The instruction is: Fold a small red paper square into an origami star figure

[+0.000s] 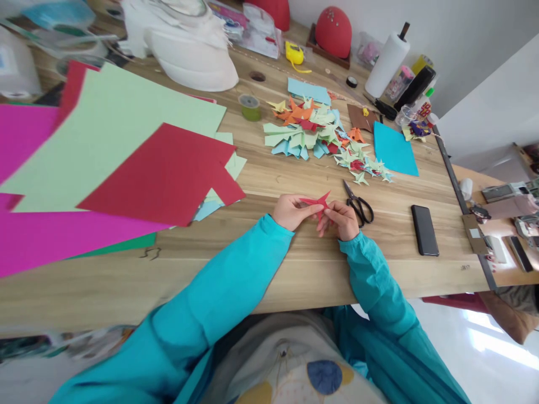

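Observation:
A small folded red paper shape (316,202) with pointed tips is held just above the wooden table (295,269). My left hand (290,211) pinches its left side with closed fingers. My right hand (342,219) pinches its right side, fingers curled. Both arms wear teal sleeves. Black scissors (359,204) lie just right of my right hand. A pile of folded paper shapes (311,130) in orange, green, blue and red lies farther back.
Large sheets of coloured paper, red (164,177), light green (122,123) and magenta (37,224), cover the left of the table. A black phone (424,229) lies at right, a blue sheet (394,148) behind it. A paper towel roll (386,64) and a red dome (333,32) stand at the back.

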The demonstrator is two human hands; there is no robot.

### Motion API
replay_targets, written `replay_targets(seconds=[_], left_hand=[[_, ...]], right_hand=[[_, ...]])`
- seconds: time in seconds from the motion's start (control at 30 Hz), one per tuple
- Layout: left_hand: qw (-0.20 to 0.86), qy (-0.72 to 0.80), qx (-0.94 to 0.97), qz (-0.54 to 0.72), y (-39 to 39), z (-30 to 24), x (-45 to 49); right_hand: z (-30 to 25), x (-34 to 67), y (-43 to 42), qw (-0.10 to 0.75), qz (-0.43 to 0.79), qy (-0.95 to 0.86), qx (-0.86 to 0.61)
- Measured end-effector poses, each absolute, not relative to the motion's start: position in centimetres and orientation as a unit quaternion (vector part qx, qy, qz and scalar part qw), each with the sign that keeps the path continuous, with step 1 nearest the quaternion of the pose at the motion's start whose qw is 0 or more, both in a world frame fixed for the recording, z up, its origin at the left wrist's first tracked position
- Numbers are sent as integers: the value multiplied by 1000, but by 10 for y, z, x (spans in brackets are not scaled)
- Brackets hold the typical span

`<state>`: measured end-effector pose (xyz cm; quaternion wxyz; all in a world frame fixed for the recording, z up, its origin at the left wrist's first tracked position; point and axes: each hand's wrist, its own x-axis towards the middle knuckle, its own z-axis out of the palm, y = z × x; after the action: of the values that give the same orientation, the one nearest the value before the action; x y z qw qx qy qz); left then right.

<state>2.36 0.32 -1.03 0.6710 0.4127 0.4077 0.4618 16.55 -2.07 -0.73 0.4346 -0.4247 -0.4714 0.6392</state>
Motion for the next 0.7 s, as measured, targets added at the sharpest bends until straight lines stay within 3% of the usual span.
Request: replay_targets(seconds=[0.53, 0.7], left_hand=[[685, 395, 450, 415, 5, -14, 21], [747, 351, 386, 413, 6, -15, 21]], right_hand=[[-9, 167, -21, 417, 609, -512, -440], [-9, 166, -19, 414, 624, -503, -430]])
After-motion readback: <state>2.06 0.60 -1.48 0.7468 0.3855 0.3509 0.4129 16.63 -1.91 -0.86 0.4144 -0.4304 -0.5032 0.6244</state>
